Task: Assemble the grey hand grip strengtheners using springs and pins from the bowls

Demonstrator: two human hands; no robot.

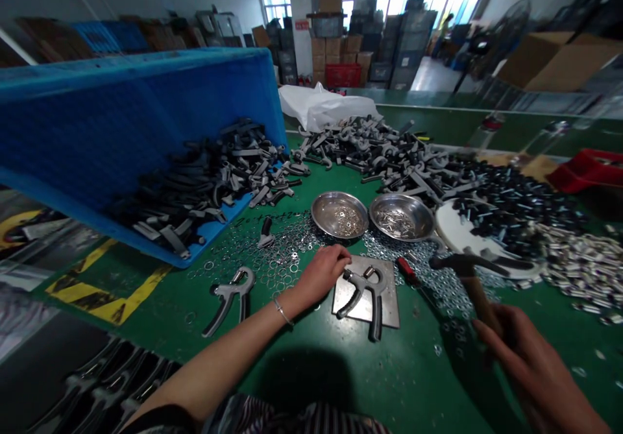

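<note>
My right hand (525,356) is wrapped round the wooden handle of a hammer (479,294), raised over the table at the right. On a square metal plate (389,314) lies a grey and black hand grip strengthener (365,291) with a small spring between its arms. My left hand (326,268) reaches to the plate's upper left corner, fingers pinched together beside the strengthener's left end; what they hold, if anything, is hidden. Another hand grip strengthener (233,298) lies to the left of my forearm. A loose handle piece (265,233) lies among washers.
Two metal bowls (339,214) with small parts stand behind the plate. A red-handled screwdriver (407,270) lies at its right. A blue crate (195,90) of handles tips open at left. Heaped handles (374,148), black parts (516,194) and metal cylinders (584,262) fill the back and right.
</note>
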